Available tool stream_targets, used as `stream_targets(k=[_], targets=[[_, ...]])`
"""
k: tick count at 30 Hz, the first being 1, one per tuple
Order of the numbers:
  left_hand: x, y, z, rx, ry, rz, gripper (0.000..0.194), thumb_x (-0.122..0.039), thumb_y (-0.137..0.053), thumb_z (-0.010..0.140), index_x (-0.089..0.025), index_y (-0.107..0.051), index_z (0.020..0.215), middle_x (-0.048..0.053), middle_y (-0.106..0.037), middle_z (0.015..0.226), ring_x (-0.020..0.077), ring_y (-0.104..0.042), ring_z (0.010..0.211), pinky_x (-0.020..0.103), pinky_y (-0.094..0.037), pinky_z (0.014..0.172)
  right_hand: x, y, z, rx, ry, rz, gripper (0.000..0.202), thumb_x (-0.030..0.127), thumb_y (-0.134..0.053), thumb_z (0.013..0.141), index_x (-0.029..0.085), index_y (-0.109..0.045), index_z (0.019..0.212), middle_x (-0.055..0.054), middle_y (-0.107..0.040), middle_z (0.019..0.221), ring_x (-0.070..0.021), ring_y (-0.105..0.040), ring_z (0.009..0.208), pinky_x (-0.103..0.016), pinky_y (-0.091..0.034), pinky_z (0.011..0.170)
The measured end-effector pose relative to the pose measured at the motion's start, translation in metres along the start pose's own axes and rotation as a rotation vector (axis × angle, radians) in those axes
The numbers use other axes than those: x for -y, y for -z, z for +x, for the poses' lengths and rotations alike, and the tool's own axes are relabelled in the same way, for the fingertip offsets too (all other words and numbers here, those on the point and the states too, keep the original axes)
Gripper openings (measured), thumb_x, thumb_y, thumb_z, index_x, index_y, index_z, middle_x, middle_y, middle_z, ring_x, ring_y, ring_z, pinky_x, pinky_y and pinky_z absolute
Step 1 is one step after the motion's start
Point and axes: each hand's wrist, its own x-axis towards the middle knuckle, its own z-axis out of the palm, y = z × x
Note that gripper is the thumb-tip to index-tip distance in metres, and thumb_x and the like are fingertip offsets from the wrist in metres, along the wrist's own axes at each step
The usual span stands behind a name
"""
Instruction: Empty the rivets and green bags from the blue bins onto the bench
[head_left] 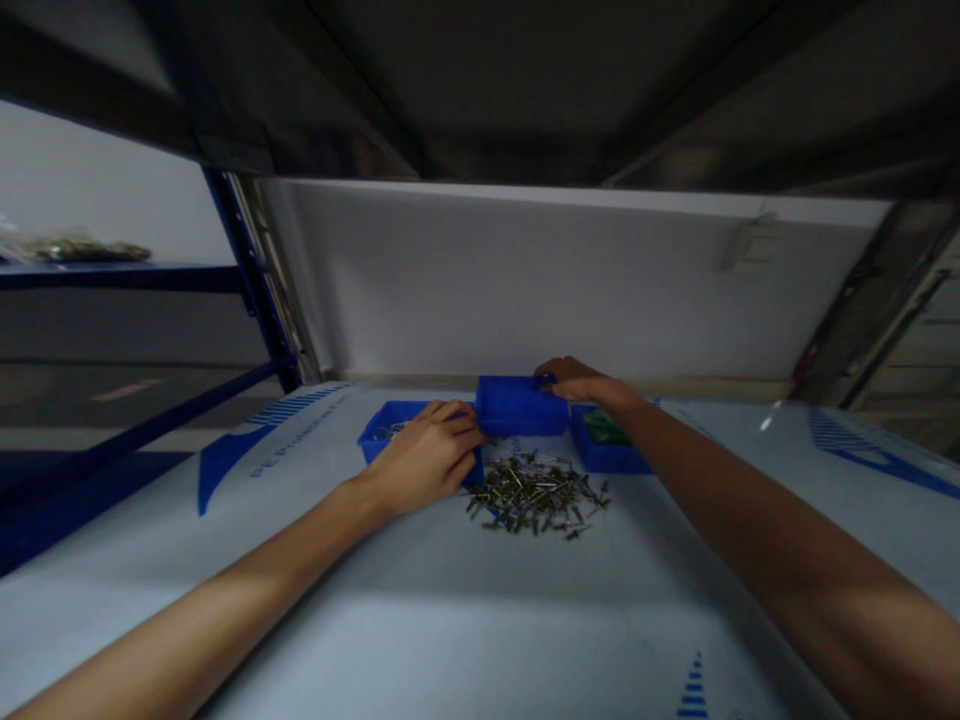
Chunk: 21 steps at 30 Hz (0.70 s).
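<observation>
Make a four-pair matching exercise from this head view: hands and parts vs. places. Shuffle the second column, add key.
Column one
1. Left hand
2. Right hand
3. Pile of small metal parts
4. Green item

Column two
A. Inside the right-hand blue bin
B. Loose on the covered surface, in front of the bins
C. At the middle blue bin, near its upper right corner
D. Over the right end of the left-hand blue bin

Pairs: 1-D, 2-C, 3-B, 4-A

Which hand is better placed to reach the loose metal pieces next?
Probably the left hand: it is close beside the metal pieces, at the left blue bin. The right hand is farther back, at the middle blue bin.
</observation>
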Motion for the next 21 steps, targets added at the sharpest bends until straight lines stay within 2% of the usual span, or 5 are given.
stream_targets(k=[4, 8, 12, 16, 21], targets=[[-0.006, -0.003, -0.007, 0.022, -0.098, -0.026, 0.023, -0.013, -0.056, 0.097, -0.016, -0.075, 0.111, 0.008, -0.077, 0.107, 0.0317, -0.058, 0.122, 0.051, -0.048, 0.105, 0.008, 0.001, -0.016, 0.084, 0.054, -0.057, 0.041, 0.026, -0.071, 0.092, 0.020, -0.076, 0.132, -0.012, -0.073, 0.140, -0.0289, -0.067, 0.129, -0.030, -0.050, 0.107], [-0.014, 0.002, -0.012, 0.017, -0.177, -0.011, 0.025, -0.013, -0.051, 0.101, -0.016, -0.074, 0.108, 0.008, -0.076, 0.105, 0.0295, -0.060, 0.116, 0.048, -0.049, 0.102, 0.015, 0.001, -0.033, 0.133, 0.092, -0.078, 0.040, 0.024, -0.073, 0.091, 0.018, -0.077, 0.130, -0.013, -0.075, 0.135, -0.0281, -0.069, 0.125, -0.030, -0.049, 0.106], [-0.018, 0.008, -0.015, -0.060, -0.166, -0.032, 0.027, -0.015, -0.047, 0.102, -0.016, -0.073, 0.113, 0.009, -0.074, 0.109, 0.0289, -0.059, 0.115, 0.047, -0.051, 0.102, 0.020, 0.005, -0.047, 0.147, 0.119, -0.082, 0.039, 0.023, -0.072, 0.091, 0.017, -0.077, 0.129, -0.014, -0.076, 0.132, -0.0291, -0.069, 0.123, -0.032, -0.048, 0.106], [-0.018, 0.009, -0.016, -0.147, -0.145, -0.022, 0.031, -0.017, -0.047, 0.101, -0.015, -0.070, 0.122, 0.013, -0.069, 0.121, 0.0303, -0.059, 0.119, 0.050, -0.051, 0.105, 0.024, 0.009, -0.061, 0.156, 0.155, -0.071, 0.037, 0.021, -0.071, 0.091, 0.019, -0.077, 0.128, -0.012, -0.077, 0.129, -0.0290, -0.067, 0.124, -0.036, -0.046, 0.109], [-0.015, 0.006, -0.016, -0.164, -0.159, -0.021, 0.035, -0.018, -0.046, 0.100, -0.016, -0.069, 0.126, 0.014, -0.070, 0.123, 0.0311, -0.061, 0.119, 0.053, -0.052, 0.104, 0.023, 0.008, -0.072, 0.167, 0.182, -0.046, 0.034, 0.023, -0.071, 0.092, 0.023, -0.078, 0.125, -0.009, -0.078, 0.126, -0.0270, -0.067, 0.122, -0.035, -0.048, 0.107]])
